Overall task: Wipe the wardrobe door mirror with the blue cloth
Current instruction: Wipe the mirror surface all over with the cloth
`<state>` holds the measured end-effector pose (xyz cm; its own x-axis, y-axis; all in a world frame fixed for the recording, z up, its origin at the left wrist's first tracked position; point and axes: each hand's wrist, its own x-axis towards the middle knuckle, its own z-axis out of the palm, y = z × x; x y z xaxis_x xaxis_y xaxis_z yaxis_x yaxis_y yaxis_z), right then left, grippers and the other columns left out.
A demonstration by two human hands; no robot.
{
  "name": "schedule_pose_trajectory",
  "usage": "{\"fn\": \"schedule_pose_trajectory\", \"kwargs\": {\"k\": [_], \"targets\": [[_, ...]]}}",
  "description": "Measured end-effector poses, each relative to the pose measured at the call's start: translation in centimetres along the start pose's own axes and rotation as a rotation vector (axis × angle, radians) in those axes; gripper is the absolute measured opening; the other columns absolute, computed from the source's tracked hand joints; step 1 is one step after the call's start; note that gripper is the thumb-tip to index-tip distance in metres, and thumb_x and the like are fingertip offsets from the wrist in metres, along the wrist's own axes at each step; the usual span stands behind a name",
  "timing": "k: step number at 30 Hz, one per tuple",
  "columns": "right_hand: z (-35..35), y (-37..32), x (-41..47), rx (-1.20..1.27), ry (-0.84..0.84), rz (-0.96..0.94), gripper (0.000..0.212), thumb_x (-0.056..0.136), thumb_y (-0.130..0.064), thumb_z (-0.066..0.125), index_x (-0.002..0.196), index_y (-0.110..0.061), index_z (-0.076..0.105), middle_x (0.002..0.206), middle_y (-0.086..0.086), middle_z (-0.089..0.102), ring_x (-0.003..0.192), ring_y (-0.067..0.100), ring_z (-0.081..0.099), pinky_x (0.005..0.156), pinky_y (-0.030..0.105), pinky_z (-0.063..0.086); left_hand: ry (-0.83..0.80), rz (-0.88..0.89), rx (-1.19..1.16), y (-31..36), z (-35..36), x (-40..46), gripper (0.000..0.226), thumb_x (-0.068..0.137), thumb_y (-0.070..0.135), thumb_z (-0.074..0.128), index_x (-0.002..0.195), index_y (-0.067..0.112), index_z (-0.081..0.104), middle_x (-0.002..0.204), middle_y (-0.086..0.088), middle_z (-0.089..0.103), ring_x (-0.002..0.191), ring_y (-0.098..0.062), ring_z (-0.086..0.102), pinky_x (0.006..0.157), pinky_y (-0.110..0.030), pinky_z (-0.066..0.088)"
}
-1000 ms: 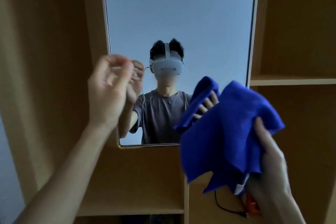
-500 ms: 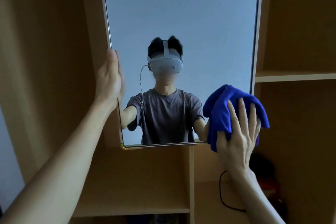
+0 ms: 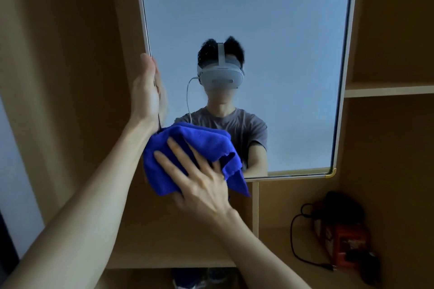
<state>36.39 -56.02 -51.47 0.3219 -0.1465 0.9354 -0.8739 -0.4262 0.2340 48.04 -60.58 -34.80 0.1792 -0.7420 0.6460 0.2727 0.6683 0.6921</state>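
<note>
The blue cloth [image 3: 187, 155] is bunched into a thick, crumpled pad and lies against the lower left corner of the mirror [image 3: 258, 19], overlapping the mirror's bottom edge and left edge, with one loose corner hanging below the bottom edge. The pad's longer axis runs roughly from lower left to upper right. The right hand [image 3: 199, 183] presses flat on the cloth with fingers straight and spread, pointing up and to the left; the grip is open-palmed, not curled round the fabric. The left hand [image 3: 146, 91] holds the mirror's left edge just above the cloth, fingers extended upward along the frame; how far they wrap behind the edge cannot be told. The left wrist touches or nearly touches the top of the cloth. The mirror is tall, its long axis vertical, set in a thin pale frame with a yellow corner guard [image 3: 331, 172] at the lower right. It reflects a person in a grey T-shirt wearing a white headset. Behind the mirror stands a tan wooden wardrobe [image 3: 58, 77] with a shelf [image 3: 387, 90] at the upper right. In the lower right compartment sits a red and black object [image 3: 340, 241] with a black cable [image 3: 298, 241]; its label is too blurred to read.
</note>
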Motion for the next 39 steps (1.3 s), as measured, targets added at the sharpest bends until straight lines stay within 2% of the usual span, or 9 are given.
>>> {"fn": "schedule_pose_trajectory", "kwargs": {"k": [11,15,19,22,25,27,30,36,39], "targets": [[-8.9,16.4,0.5,-0.115,0.353,0.592,0.062,0.089,-0.029,0.054,0.149,-0.014,0.051,0.159,0.014,0.044,0.149,0.037,0.036,0.119,0.062,0.023,0.030,0.025,0.147,0.8,0.3,-1.0,0.053,0.100,0.058,0.039,0.114,0.021,0.074,0.123,0.006,0.071,0.117,-0.004,0.062,0.103,-0.020,0.043],[-8.7,16.1,2.6,-0.010,0.444,0.759,0.062,0.095,-0.034,0.048,0.154,-0.013,0.044,0.163,0.016,0.036,0.153,0.040,0.028,0.122,0.065,0.017,-0.038,-0.009,0.130,1.3,0.4,-1.4,0.070,0.106,0.052,0.031,0.156,0.003,0.024,0.163,-0.020,0.009,0.151,-0.032,0.009,0.121,-0.044,0.002],[-7.0,11.9,5.1,-0.029,0.371,0.617,0.067,0.087,-0.034,0.055,0.151,-0.016,0.049,0.161,0.015,0.040,0.150,0.044,0.031,0.121,0.065,0.019,-0.117,-0.065,0.162,2.1,-0.4,-1.4,0.074,0.104,0.057,0.029,0.157,0.008,0.015,0.165,-0.015,0.004,0.152,-0.031,0.003,0.122,-0.047,-0.004],[-5.1,7.4,7.0,0.068,0.268,0.346,0.068,0.083,-0.033,0.060,0.149,-0.019,0.053,0.161,0.011,0.042,0.150,0.042,0.033,0.122,0.063,0.018,-0.171,-0.052,0.157,2.0,-0.8,-1.6,0.065,0.105,0.057,0.025,0.147,0.012,0.046,0.152,-0.018,0.042,0.144,-0.027,0.037,0.123,-0.043,0.020],[-2.8,2.9,8.0,0.132,0.112,0.067,0.066,0.085,-0.033,0.061,0.150,-0.024,0.051,0.162,0.004,0.041,0.151,0.035,0.035,0.122,0.056,0.024,-0.309,-0.139,0.047,2.0,-1.4,-2.2,0.080,0.103,0.063,0.018,0.101,0.015,0.081,0.104,-0.008,0.079,0.102,-0.017,0.074,0.084,-0.025,0.058],[-2.0,1.9,8.3,0.175,0.054,-0.007,0.064,0.089,-0.032,0.061,0.152,-0.026,0.048,0.164,0.001,0.037,0.140,0.031,0.051,0.112,0.048,0.042,-0.317,-0.178,-0.008,2.3,-2.3,-2.0,0.084,0.098,0.072,0.021,0.120,0.011,0.074,0.110,-0.007,0.078,0.105,-0.018,0.073,0.083,-0.025,0.058],[-2.4,3.0,9.0,0.200,0.054,-0.030,0.060,0.093,-0.029,0.054,0.152,-0.027,0.048,0.165,0.001,0.036,0.135,0.026,0.057,0.109,0.043,0.046,-0.270,-0.202,-0.030,2.7,-2.9,-1.8,0.086,0.094,0.076,0.030,0.141,0.009,0.056,0.127,-0.013,0.071,0.118,-0.025,0.067,0.091,-0.033,0.055],[-6.6,9.7,11.7,0.131,0.252,0.175,0.062,0.086,-0.020,0.064,0.147,-0.021,0.055,0.159,0.005,0.046,0.146,0.028,0.045,0.118,0.035,0.037,-0.222,-0.089,0.064,3.2,-0.5,-1.2,0.061,0.098,0.068,0.031,0.078,0.033,0.077,0.069,0.017,0.065,0.067,0.001,0.060,0.066,-0.016,0.044],[-9.7,14.8,11.9,0.013,0.280,0.324,0.062,0.089,-0.031,0.054,0.150,-0.022,0.051,0.161,0.005,0.042,0.151,0.030,0.035,0.119,0.053,0.028,-0.157,-0.070,0.102,4.2,0.4,0.1,0.056,0.097,0.069,0.033,0.110,0.030,0.071,0.111,0.009,0.070,0.104,-0.012,0.063,0.090,-0.021,0.042]]}}
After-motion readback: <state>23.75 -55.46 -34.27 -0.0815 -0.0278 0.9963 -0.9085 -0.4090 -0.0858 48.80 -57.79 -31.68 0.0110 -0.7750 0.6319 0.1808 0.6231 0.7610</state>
